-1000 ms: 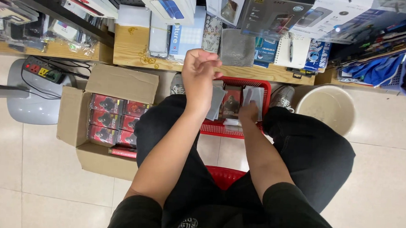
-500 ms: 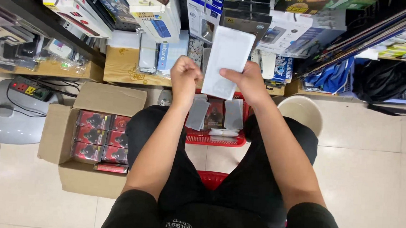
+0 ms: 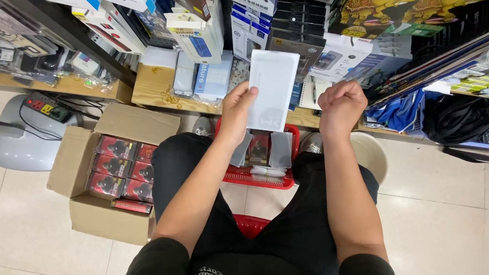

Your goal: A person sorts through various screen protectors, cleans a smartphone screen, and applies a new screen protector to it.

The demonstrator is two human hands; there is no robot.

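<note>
Left hand [image 3: 236, 112] grips a flat white packet [image 3: 272, 89] upright above our red basket [image 3: 259, 178]; right hand [image 3: 342, 106] is clenched, empty. We judge it's the inspecting step; shelving likely needs a steady grip.

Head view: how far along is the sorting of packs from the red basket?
Done: nothing plainly finished shows. In hand: the left hand holds a flat white pack upright; the right hand is a closed fist, and whether it holds anything is hidden. Left: several packs lie in the red basket, and the cardboard box holds red boxes.
</note>
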